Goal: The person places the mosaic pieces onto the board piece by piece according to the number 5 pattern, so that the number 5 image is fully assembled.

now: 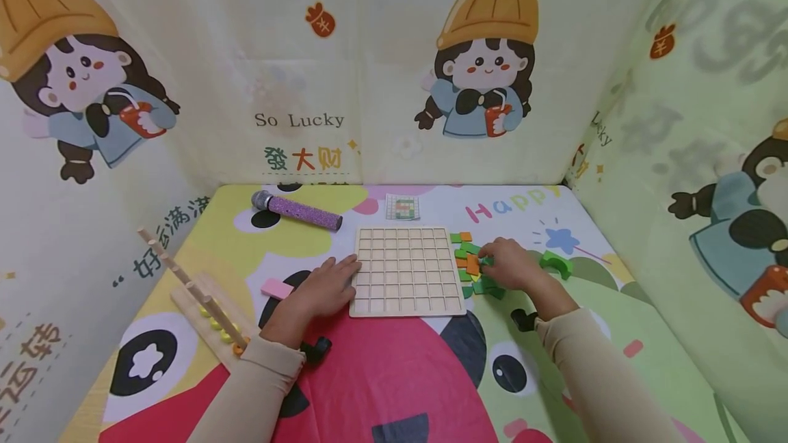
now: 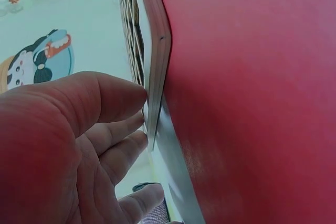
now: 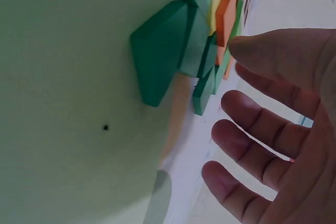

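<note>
A square wooden grid board (image 1: 408,271) lies flat, its compartments bare. My left hand (image 1: 326,287) rests at its left edge; in the left wrist view the thumb and fingertips (image 2: 128,98) touch the board's side (image 2: 157,51), the fingers loosely extended. My right hand (image 1: 511,265) is over a pile of small flat blocks along the board's right side. Orange blocks (image 1: 472,264) and green blocks (image 1: 486,287) lie there, with a little yellow. The right wrist view shows the thumb (image 3: 257,51) beside an orange block (image 3: 226,17), fingers loosely bent, and no block visibly held. A larger dark green block (image 3: 160,53) lies nearer that camera.
A patterned card (image 1: 403,207) lies behind the board, with a purple glittery microphone (image 1: 301,211) to its left. A wooden peg stand (image 1: 209,313) with yellow rings, a pink block (image 1: 277,288) and a green arch block (image 1: 557,264) are on the printed tablecloth. Patterned curtains (image 1: 382,74) surround the table.
</note>
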`<state>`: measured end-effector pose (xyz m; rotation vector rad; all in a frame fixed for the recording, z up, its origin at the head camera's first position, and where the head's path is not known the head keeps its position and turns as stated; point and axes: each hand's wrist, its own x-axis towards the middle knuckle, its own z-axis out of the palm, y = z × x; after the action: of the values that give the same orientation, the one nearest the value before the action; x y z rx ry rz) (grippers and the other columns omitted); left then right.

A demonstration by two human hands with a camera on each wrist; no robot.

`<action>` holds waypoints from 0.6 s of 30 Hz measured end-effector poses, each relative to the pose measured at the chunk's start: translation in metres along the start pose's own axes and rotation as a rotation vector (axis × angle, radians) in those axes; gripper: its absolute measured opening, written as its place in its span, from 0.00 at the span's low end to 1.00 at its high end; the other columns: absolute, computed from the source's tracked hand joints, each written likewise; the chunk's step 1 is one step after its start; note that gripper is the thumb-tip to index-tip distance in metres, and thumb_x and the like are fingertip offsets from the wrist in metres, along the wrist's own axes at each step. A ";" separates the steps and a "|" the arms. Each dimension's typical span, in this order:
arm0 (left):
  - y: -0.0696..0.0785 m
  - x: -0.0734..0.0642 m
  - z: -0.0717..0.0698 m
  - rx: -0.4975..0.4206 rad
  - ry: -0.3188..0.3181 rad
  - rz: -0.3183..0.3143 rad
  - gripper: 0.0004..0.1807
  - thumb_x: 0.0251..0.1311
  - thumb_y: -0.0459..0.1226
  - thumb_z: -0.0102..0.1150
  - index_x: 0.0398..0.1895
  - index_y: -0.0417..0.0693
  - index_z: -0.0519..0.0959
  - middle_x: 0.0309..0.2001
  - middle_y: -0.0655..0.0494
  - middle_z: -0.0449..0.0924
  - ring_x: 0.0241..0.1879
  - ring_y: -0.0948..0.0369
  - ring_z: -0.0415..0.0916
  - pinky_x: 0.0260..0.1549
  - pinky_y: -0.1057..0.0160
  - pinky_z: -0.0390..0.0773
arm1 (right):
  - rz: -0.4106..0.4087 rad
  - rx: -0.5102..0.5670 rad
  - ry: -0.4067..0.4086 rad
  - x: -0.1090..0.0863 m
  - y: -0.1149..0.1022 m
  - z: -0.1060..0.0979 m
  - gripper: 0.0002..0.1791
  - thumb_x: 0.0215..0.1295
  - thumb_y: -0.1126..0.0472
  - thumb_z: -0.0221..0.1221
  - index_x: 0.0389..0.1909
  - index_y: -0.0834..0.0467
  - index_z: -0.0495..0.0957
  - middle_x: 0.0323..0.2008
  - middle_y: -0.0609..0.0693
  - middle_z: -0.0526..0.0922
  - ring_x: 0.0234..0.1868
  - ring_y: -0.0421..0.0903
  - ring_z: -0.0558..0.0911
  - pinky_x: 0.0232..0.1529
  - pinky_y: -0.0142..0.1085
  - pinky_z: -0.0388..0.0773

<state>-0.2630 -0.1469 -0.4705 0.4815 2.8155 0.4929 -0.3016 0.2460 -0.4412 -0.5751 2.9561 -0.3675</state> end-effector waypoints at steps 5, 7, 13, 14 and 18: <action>-0.001 -0.001 0.000 0.008 0.008 0.002 0.32 0.73 0.40 0.50 0.79 0.44 0.64 0.82 0.48 0.57 0.79 0.34 0.50 0.76 0.33 0.55 | 0.000 -0.025 -0.034 0.000 -0.002 -0.001 0.11 0.66 0.64 0.66 0.48 0.62 0.87 0.44 0.60 0.84 0.45 0.57 0.82 0.50 0.55 0.82; -0.001 -0.001 0.001 0.008 0.012 -0.002 0.32 0.73 0.40 0.50 0.79 0.45 0.64 0.82 0.48 0.57 0.80 0.34 0.50 0.76 0.34 0.55 | 0.005 -0.032 -0.041 0.002 -0.001 0.000 0.12 0.66 0.64 0.66 0.48 0.61 0.88 0.44 0.60 0.84 0.44 0.57 0.82 0.50 0.54 0.82; -0.002 -0.002 0.003 -0.012 0.020 -0.012 0.32 0.73 0.41 0.50 0.79 0.46 0.64 0.82 0.49 0.57 0.80 0.35 0.51 0.77 0.35 0.54 | 0.022 -0.063 -0.076 0.007 0.004 0.002 0.13 0.67 0.62 0.67 0.50 0.61 0.88 0.44 0.58 0.86 0.46 0.57 0.83 0.52 0.54 0.82; -0.001 -0.002 0.003 -0.014 0.019 -0.011 0.32 0.73 0.41 0.50 0.79 0.46 0.64 0.82 0.49 0.58 0.80 0.36 0.51 0.77 0.35 0.54 | 0.027 -0.058 -0.083 0.008 0.004 0.003 0.13 0.67 0.61 0.67 0.49 0.61 0.87 0.44 0.57 0.86 0.47 0.57 0.83 0.52 0.54 0.82; -0.001 -0.002 0.003 -0.006 0.011 -0.011 0.32 0.74 0.42 0.51 0.80 0.46 0.64 0.82 0.50 0.57 0.80 0.36 0.51 0.77 0.35 0.54 | 0.064 -0.016 -0.078 0.008 0.006 0.004 0.11 0.66 0.60 0.68 0.45 0.62 0.85 0.40 0.55 0.87 0.42 0.54 0.84 0.47 0.51 0.83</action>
<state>-0.2609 -0.1476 -0.4733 0.4626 2.8246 0.5033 -0.3105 0.2473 -0.4467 -0.4832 2.8972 -0.3075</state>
